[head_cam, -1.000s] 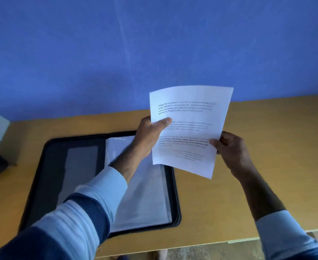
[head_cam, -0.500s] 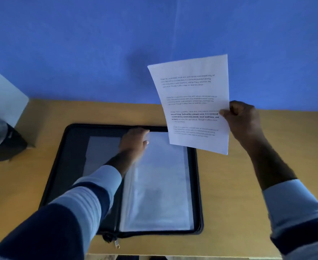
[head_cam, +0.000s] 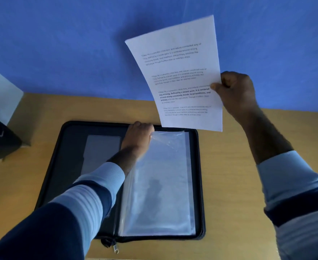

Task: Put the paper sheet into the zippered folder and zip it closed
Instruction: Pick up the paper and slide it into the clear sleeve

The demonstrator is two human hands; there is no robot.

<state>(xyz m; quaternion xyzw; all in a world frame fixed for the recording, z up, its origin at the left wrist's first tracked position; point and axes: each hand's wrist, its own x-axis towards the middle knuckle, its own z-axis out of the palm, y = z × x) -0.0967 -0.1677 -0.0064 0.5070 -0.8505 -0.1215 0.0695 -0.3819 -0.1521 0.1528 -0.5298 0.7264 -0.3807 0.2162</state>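
Right hand (head_cam: 235, 91) pinches the white printed paper sheet (head_cam: 176, 72) up high. Left hand (head_cam: 138, 136) pinches a clear plastic sleeve (head_cam: 163, 184) in the open black zippered folder (head_cam: 64, 139). Next, I think, the sheet slides in.

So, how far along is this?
Done: the black zippered folder lies open on the wooden table. In hand: the right hand pinches the white printed paper sheet aloft; the left hand grips a clear plastic sleeve at its top. Left: insert, close, zip.

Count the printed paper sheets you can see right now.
1: the paper sheet, pinched in the right hand, raised above the open zippered folder. Its clear sleeves are stacked, so more could be hidden.
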